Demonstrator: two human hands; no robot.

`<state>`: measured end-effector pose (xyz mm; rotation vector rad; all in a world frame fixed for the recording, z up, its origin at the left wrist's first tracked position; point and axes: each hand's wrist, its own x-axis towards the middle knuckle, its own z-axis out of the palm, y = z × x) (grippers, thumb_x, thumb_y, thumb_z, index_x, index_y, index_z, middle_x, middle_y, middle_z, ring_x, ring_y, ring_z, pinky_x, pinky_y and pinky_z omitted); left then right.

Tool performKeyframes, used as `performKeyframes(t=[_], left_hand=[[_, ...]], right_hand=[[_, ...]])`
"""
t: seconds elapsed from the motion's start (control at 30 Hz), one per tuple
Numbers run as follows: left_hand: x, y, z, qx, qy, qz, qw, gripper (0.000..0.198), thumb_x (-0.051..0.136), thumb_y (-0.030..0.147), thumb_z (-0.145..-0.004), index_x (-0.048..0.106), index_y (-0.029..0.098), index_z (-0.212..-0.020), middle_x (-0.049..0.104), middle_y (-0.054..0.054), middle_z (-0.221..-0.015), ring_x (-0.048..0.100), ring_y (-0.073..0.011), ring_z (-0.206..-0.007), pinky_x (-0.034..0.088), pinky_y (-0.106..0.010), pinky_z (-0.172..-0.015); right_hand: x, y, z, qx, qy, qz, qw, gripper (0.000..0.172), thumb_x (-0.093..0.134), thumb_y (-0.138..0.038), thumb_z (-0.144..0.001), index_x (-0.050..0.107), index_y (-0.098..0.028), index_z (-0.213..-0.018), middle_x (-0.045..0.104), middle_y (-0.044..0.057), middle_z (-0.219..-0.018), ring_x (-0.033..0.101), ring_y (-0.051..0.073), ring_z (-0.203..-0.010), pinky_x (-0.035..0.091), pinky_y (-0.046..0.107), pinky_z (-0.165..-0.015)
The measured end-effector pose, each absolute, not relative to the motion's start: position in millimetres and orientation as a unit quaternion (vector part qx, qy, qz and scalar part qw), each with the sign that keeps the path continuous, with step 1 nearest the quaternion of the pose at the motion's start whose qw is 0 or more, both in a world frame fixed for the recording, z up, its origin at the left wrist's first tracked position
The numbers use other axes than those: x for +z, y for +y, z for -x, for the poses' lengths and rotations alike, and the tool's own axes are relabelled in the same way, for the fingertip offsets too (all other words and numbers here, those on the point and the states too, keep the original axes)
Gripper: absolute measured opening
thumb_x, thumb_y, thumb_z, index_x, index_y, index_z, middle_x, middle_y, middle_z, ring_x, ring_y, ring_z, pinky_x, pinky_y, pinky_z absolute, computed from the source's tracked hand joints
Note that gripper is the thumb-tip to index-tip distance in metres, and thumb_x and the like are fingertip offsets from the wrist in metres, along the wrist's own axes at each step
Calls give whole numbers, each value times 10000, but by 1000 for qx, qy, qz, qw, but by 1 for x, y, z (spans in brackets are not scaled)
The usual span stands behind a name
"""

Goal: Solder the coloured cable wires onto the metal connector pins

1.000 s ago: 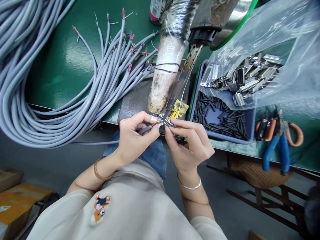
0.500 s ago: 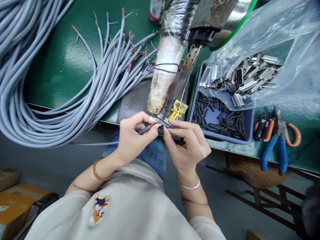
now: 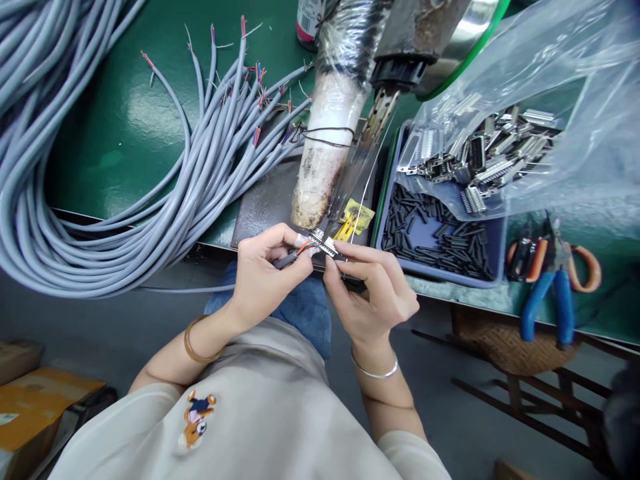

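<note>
Since a second ago both hands and the work between them have drifted slightly toward 10 o'clock, up against the worktop (image 3: 125,127) edge; the grip itself is unchanged. The left hand (image 3: 263,280) has its fingers (image 3: 280,235) closed round the end of one grey cable (image 3: 285,260), whose coloured wire ends fan out toward 3 o'clock. The right hand (image 3: 375,293) pinches one small metal connector (image 3: 325,244) between thumb and forefinger, touching those wire ends, just below the stained white-wrapped tool (image 3: 325,147). At 9 to 11 o'clock lies a bundle of grey cables (image 3: 100,220), too many to count. At 3 o'clock one blue tray (image 3: 495,230) holds many black sleeves, with one clear bag of connectors (image 3: 490,153) over it. One blue-handled pliers (image 3: 547,300) and one orange-handled tool (image 3: 590,263) lie farther toward 3 o'clock.
</note>
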<state>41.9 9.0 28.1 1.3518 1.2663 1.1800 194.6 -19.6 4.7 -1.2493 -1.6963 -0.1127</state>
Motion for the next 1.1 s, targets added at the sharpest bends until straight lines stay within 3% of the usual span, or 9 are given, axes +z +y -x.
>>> performKeyframes(t=[0.23, 0.37, 0.63, 0.83, 1.0, 1.1], left_hand=[[24, 8, -41, 478, 507, -555, 454, 94, 724, 149, -775, 659, 157, -707, 596, 30, -626, 429, -38, -496, 335, -157, -459], [22, 5, -37, 473, 493, -565, 462, 66, 737, 150, -782, 689, 157, -828, 641, 31, -677, 428, -23, -473, 338, -146, -445], [17, 0, -35, 485, 465, -593, 443, 70, 720, 194, -837, 718, 146, -786, 726, -14, -724, 509, -56, -493, 423, -180, -451], [11, 1, -42, 530, 466, -616, 350, 92, 677, 142, -858, 678, 169, -770, 731, 2, -733, 566, -65, -552, 459, -170, -514], [8, 2, -47, 553, 449, -637, 293, 117, 671, 97, -848, 615, 175, -782, 728, 13, -775, 526, -39, -517, 379, -149, -453], [6, 4, -48, 554, 446, -648, 273, 128, 658, 91, -851, 592, 180, -788, 704, 23, -756, 526, -38, -518, 390, -145, -464]], right_hand=[[4, -21, -197, -68, -717, 506, 475, 201, 775, -103, -873, 629, -241, -874, 823, 27, -997, 792, 146, -807, 647, 243, -723], [2, -23, -197, -56, -706, 504, 494, 215, 798, -83, -847, 648, -229, -895, 825, 37, -1017, 795, 150, -837, 645, 247, -746], [-1, -25, -192, 132, -622, 537, 554, 155, 764, -99, -875, 674, -224, -861, 798, 9, -935, 774, 166, -861, 639, 318, -774], [-1, -26, -187, 53, -667, 525, 526, 199, 780, -89, -858, 648, -237, -846, 800, 8, -940, 768, 159, -847, 638, 300, -748], [2, -24, -187, 15, -676, 522, 520, 236, 795, -79, -842, 620, -236, -822, 807, 17, -970, 766, 147, -818, 636, 258, -692], [2, -23, -188, 11, -674, 525, 520, 227, 801, -78, -839, 634, -232, -836, 809, 22, -989, 771, 149, -827, 643, 262, -710]])
